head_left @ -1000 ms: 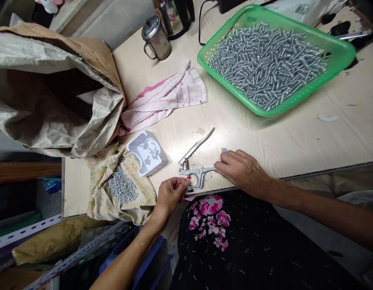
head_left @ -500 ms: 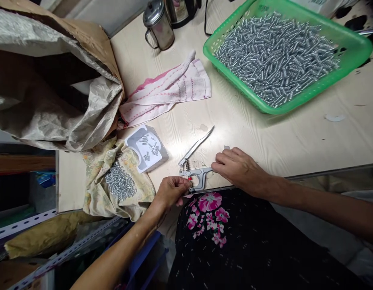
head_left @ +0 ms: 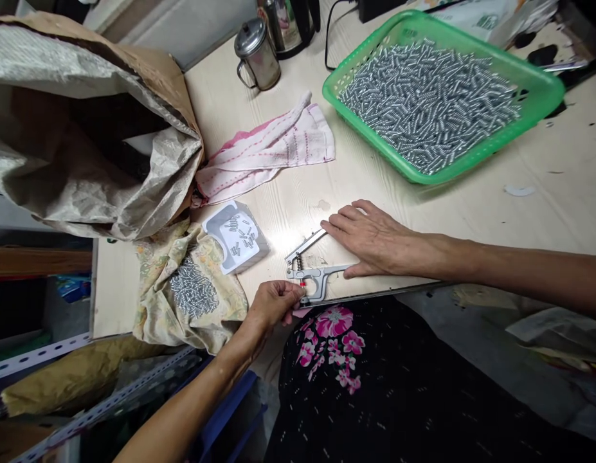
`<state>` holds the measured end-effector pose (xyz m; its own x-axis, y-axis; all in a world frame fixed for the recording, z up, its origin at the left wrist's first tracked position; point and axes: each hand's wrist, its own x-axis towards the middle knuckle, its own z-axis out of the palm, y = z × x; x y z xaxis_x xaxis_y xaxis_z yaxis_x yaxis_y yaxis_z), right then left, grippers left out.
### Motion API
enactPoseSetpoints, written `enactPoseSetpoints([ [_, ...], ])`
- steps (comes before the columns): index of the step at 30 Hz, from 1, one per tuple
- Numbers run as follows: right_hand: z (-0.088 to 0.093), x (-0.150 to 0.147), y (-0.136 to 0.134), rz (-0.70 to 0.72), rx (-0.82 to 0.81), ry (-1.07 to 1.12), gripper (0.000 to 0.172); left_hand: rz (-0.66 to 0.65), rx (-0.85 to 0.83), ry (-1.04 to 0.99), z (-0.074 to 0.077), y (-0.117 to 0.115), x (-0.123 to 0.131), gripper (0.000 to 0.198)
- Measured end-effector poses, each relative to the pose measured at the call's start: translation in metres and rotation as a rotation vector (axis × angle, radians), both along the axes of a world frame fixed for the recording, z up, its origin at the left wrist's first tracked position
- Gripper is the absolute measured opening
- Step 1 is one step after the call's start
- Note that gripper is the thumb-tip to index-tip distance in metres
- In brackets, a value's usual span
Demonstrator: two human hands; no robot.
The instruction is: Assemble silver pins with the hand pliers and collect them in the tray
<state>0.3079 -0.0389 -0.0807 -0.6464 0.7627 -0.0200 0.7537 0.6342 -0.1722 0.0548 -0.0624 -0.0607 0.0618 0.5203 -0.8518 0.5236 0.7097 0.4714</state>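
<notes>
Metal snap-fastener pliers (head_left: 319,275) lie at the table's front edge, with a dark spring and a red tip at the jaw. My right hand (head_left: 370,241) spans both handles, fingers over the upper one and thumb against the lower one. At the jaw my left hand (head_left: 277,303) is closed in a pinch; what sits between its fingertips is too small to make out. Left of the pliers stands a grey and white box (head_left: 240,241) with several small metal pins on top. Beside it, a pile of small metal parts (head_left: 194,288) rests on a patterned cloth (head_left: 153,276).
A green basket (head_left: 375,138) full of small metal springs stands at the back right. Behind the box lie a pink and white towel (head_left: 278,145) and a lidded metal cup (head_left: 261,61). A large open sack (head_left: 172,167) fills the left.
My right hand has opened wider, its fingers moving up from the lower handle onto the upper one. My left hand stays at the jaw. The view has shifted slightly.
</notes>
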Motion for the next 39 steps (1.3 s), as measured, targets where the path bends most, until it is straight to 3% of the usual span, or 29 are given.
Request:
enactPoseSetpoints([
  [6,0.004,0.0,-0.007,-0.002,-0.019,0.004,0.058,-0.021,0.021,-0.025,-0.001,-0.001,-0.002,0.022],
  [9,0.002,0.001,-0.011,-0.002,-0.04,0.06,0.044,-0.137,0.057,0.027,0.001,-0.004,-0.006,0.025],
  [11,0.0,0.001,-0.014,0.0,-0.065,0.12,0.037,-0.293,0.246,0.143,0.004,-0.008,-0.007,0.028],
  [14,0.0,0.001,-0.016,-0.001,-0.101,0.176,0.032,-0.566,0.784,0.332,0.005,-0.015,0.002,0.026],
  [17,0.002,0.0,-0.018,-0.019,-0.121,0.16,0.032,-0.858,1.138,0.358,-0.003,-0.013,0.022,0.05],
  [19,0.003,-0.002,-0.02,-0.041,-0.12,0.131,0.043,-1.007,1.185,0.337,-0.01,-0.007,0.035,0.064],
  [22,0.005,-0.003,-0.024,-0.105,-0.082,0.069,0.065,-1.106,1.116,0.359,-0.015,0.007,0.048,0.07],
  [24,0.007,-0.003,-0.027,-0.134,-0.061,0.017,0.062,-1.124,1.072,0.388,-0.014,0.015,0.052,0.069],
  [26,0.012,-0.003,-0.03,-0.129,-0.068,-0.01,0.045,-1.136,1.067,0.376,-0.011,0.02,0.053,0.058],
  [28,0.02,-0.003,-0.032,-0.112,-0.072,0.003,0.029,-1.153,1.089,0.339,-0.004,0.023,0.051,0.046],
  [30,0.032,-0.002,-0.031,-0.104,-0.03,0.047,0.023,-1.158,1.127,0.336,0.008,0.025,0.048,0.041],
  [35,0.07,-0.013,-0.009,-0.031,0.172,0.08,0.04,-1.139,1.226,0.473,0.056,0.041,0.033,0.049],
  [39,0.089,-0.039,0.025,0.004,0.287,0.045,0.038,-1.147,1.224,0.531,0.084,0.067,0.013,0.042],
])
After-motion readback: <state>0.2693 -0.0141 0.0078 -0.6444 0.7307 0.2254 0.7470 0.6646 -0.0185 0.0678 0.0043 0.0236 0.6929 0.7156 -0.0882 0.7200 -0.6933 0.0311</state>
